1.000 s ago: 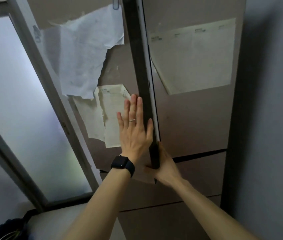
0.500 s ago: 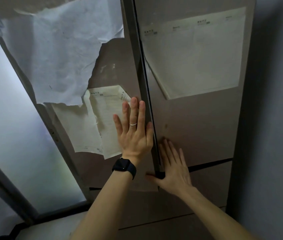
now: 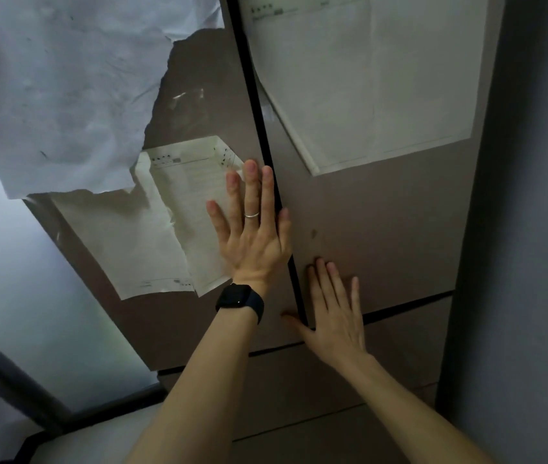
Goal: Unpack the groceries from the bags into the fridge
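Flat and holding nothing, my left hand [image 3: 252, 236] presses the left door [image 3: 205, 82] and my right hand [image 3: 336, 316] the right door [image 3: 386, 229], to seal them.

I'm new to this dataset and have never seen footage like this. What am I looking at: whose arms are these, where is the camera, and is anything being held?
There is no machine here. A person wears a wide-angle camera on the head, so you look forward and down along their own arms. In front stands a brown fridge with two upper doors and drawer fronts below. The left hand, with a ring and a black watch on the wrist, lies flat on the left door, partly over a folded paper stuck there. The right hand lies flat near the lower corner of the right door. Both hands are open and hold nothing. More papers hang on both doors, and a frosted window is at the left. No bags or groceries are in view.
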`<move>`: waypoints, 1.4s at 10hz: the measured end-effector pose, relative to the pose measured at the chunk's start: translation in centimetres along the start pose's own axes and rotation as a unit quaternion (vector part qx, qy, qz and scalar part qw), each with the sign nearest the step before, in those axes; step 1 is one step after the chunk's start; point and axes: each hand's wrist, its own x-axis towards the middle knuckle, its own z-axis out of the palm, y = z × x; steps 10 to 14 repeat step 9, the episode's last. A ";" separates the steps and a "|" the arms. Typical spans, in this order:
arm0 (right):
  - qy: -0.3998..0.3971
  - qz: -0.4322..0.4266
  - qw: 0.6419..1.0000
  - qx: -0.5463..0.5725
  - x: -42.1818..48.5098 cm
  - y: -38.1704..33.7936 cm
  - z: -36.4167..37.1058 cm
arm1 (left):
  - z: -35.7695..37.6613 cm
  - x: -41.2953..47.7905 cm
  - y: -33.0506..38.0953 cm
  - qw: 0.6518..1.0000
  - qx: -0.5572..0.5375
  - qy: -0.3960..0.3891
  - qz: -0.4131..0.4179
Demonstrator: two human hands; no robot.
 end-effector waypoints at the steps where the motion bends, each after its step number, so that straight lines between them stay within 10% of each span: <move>1: 0.031 -0.021 0.999 -0.017 -0.2 0.8 1.3 | 1.3 0.3 0.1 1.000 0.011 -0.008 -0.008; 4: 0.090 -0.067 0.992 -0.050 0.1 2.5 3.8 | 2.3 0.1 0.6 1.000 0.022 0.008 -0.018; 9: -0.207 -0.081 0.974 -0.038 0.1 2.0 -6.8 | 0.4 0.3 0.8 0.995 0.024 -0.094 -0.017; 14: -0.207 -0.081 0.974 -0.038 0.1 2.0 -6.8 | 0.4 0.3 0.8 0.995 0.024 -0.094 -0.017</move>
